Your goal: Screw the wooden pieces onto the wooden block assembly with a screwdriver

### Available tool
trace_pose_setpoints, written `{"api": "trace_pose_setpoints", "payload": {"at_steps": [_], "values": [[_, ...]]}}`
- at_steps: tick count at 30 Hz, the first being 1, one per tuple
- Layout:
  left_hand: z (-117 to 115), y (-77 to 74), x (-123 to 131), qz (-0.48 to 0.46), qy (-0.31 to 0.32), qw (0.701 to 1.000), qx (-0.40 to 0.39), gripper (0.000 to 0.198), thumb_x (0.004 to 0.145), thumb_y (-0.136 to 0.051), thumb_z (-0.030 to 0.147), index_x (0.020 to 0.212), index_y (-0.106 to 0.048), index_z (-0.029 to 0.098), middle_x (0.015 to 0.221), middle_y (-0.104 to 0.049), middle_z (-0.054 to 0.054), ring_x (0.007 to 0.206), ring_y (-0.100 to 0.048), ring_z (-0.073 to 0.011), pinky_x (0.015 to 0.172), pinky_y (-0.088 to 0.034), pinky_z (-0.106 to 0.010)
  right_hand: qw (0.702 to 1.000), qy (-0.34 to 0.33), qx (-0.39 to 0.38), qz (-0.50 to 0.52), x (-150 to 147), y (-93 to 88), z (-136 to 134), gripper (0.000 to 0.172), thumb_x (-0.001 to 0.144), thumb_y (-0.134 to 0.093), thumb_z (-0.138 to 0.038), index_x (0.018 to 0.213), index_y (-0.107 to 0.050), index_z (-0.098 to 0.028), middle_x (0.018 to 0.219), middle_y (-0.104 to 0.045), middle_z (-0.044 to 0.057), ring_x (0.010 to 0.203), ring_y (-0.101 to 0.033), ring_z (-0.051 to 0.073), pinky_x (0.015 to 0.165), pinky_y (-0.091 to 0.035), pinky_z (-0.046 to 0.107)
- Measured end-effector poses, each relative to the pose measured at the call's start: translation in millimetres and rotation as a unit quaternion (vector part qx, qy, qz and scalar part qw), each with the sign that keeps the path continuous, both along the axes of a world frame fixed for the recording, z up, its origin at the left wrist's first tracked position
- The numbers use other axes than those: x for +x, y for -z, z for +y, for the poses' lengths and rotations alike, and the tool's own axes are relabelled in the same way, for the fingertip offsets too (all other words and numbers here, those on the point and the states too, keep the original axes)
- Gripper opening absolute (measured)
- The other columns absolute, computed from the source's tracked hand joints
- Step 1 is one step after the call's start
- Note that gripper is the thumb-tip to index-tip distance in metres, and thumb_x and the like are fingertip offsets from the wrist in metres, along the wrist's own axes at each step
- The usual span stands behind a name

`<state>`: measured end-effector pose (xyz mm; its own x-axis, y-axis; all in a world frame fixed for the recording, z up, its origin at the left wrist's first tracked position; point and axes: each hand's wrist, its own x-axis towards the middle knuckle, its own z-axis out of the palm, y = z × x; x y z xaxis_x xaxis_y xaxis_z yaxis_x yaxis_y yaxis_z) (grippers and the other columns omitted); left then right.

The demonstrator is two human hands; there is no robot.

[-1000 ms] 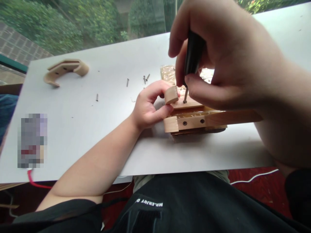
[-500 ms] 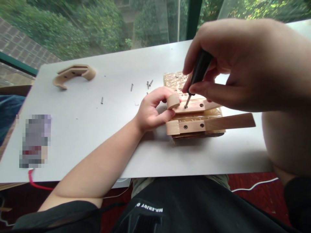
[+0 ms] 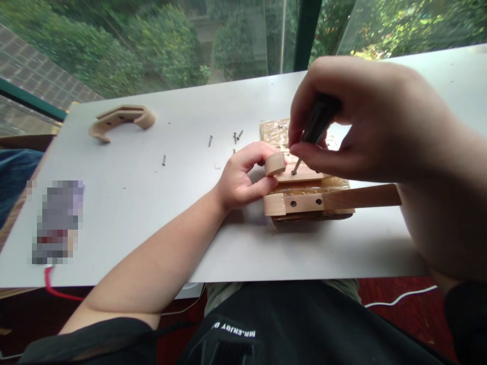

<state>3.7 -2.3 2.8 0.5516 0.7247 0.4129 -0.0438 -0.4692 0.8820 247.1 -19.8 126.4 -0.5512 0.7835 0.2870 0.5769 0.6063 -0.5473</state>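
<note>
My right hand (image 3: 353, 116) is wrapped round the black handle of a screwdriver (image 3: 318, 117). The screwdriver leans to the right, its tip down in the left hole of a pale wooden piece (image 3: 304, 176). My left hand (image 3: 243, 175) pinches the curved left end of that same piece between thumb and fingers. In front of it lies a second wooden piece (image 3: 306, 201) with dark screw heads or holes in its flat part. Both rest on a block wrapped in clear brown tape (image 3: 272, 131). My right hand hides the right end of the held piece.
Several loose screws (image 3: 210, 141) lie left of the block on the white table (image 3: 171, 223). A curved wooden piece (image 3: 122, 119) is at the back left. A blurred-out object (image 3: 59, 223) with a red strap (image 3: 57, 290) sits near the left edge. Windows line the back.
The right hand has turned a little on the screwdriver and appears lower, with the tip still in the same hole. The left hand keeps its hold. The whole view has shifted slightly.
</note>
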Motion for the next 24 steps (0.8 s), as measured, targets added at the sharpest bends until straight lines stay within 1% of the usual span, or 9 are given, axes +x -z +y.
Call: {"api": "trace_pose_setpoints", "payload": {"at_steps": [2,4,7,8,11,14,17,21,24], "values": [[0,-0.7,0,-0.001,0.0,1.0,0.0,0.037,0.09,-0.08,0.054,0.097,-0.077,0.018,0.109,-0.079,-0.009,0.105,-0.073,-0.0142,0.101,-0.058,-0.031,0.998,-0.05,-0.006,0.033,1,4.3,2,0.033,0.089,-0.073,-0.022,0.12,-0.061,-0.02,0.1,-0.07,0.001,0.081,-0.062,0.008,0.072,-0.044,0.026],[1,-0.3,0,-0.002,0.001,1.0,0.0,0.037,0.09,-0.081,0.054,0.097,-0.077,0.018,0.11,-0.08,-0.01,0.107,-0.073,-0.015,0.103,-0.058,-0.032,0.996,-0.073,0.002,0.049,2,6.7,3,0.032,0.091,-0.071,-0.02,0.121,-0.061,-0.02,0.099,-0.068,0.0,0.08,-0.062,0.007,0.072,-0.046,0.024],[2,1.3,1,-0.001,0.007,1.0,0.002,0.039,0.089,-0.081,0.055,0.098,-0.078,0.018,0.109,-0.08,-0.01,0.107,-0.074,-0.0154,0.101,-0.058,-0.032,0.997,-0.07,0.017,0.035,3,5.7,2,0.013,0.092,-0.07,-0.019,0.103,-0.062,-0.019,0.096,-0.067,0.0,0.079,-0.059,0.006,0.072,-0.043,0.024],[2,1.7,1,-0.001,0.007,1.0,0.002,0.038,0.09,-0.081,0.055,0.097,-0.078,0.018,0.108,-0.08,-0.01,0.106,-0.074,-0.0153,0.101,-0.058,-0.032,0.997,-0.065,0.019,0.032,3,4.5,1,0.011,0.092,-0.07,-0.019,0.098,-0.062,-0.018,0.093,-0.066,0.0,0.078,-0.056,0.006,0.072,-0.042,0.024],[2,2.1,1,0.001,0.001,1.0,0.006,0.036,0.091,-0.08,0.053,0.097,-0.077,0.018,0.107,-0.079,-0.01,0.104,-0.073,-0.015,0.099,-0.059,-0.032,0.997,-0.066,0.015,0.033,5,0.1,0,0.01,0.09,-0.069,-0.02,0.096,-0.062,-0.018,0.092,-0.066,0.002,0.077,-0.054,0.006,0.072,-0.041,0.026],[2,2.1,0,0.001,0.0,1.0,0.012,0.035,0.09,-0.08,0.053,0.096,-0.077,0.018,0.106,-0.079,-0.009,0.104,-0.074,-0.0148,0.099,-0.059,-0.032,0.997,-0.072,-0.016,0.027,6,-3.9,0,0.014,0.085,-0.063,-0.016,0.099,-0.063,-0.019,0.099,-0.069,0.004,0.083,-0.059,0.008,0.073,-0.045,0.026],[2,2.3,0,0.0,0.002,1.0,0.013,0.036,0.09,-0.08,0.054,0.098,-0.078,0.018,0.106,-0.079,-0.009,0.104,-0.074,-0.0148,0.099,-0.059,-0.032,0.996,-0.07,-0.05,0.021,7,-6.1,0,0.02,0.081,-0.06,-0.015,0.1,-0.062,-0.02,0.1,-0.07,0.004,0.084,-0.062,0.009,0.072,-0.046,0.026],[2,1.8,0,0.002,0.0,1.0,0.011,0.038,0.091,-0.079,0.055,0.098,-0.078,0.018,0.108,-0.08,-0.01,0.102,-0.073,-0.014,0.096,-0.059,-0.03,0.998,-0.049,-0.05,0.007,7,-6.3,1,0.021,0.084,-0.061,-0.02,0.105,-0.063,-0.021,0.097,-0.073,0.003,0.08,-0.063,0.009,0.067,-0.044,0.025],[2,1.3,0,0.006,-0.002,1.0,0.01,0.038,0.091,-0.079,0.055,0.099,-0.079,0.018,0.11,-0.08,-0.01,0.103,-0.074,-0.0135,0.094,-0.058,-0.029,0.998,-0.037,-0.053,-0.004,10,-8.0,1,0.023,0.084,-0.06,-0.021,0.107,-0.064,-0.02,0.101,-0.076,0.003,0.079,-0.065,0.008,0.065,-0.043,0.026]]}}
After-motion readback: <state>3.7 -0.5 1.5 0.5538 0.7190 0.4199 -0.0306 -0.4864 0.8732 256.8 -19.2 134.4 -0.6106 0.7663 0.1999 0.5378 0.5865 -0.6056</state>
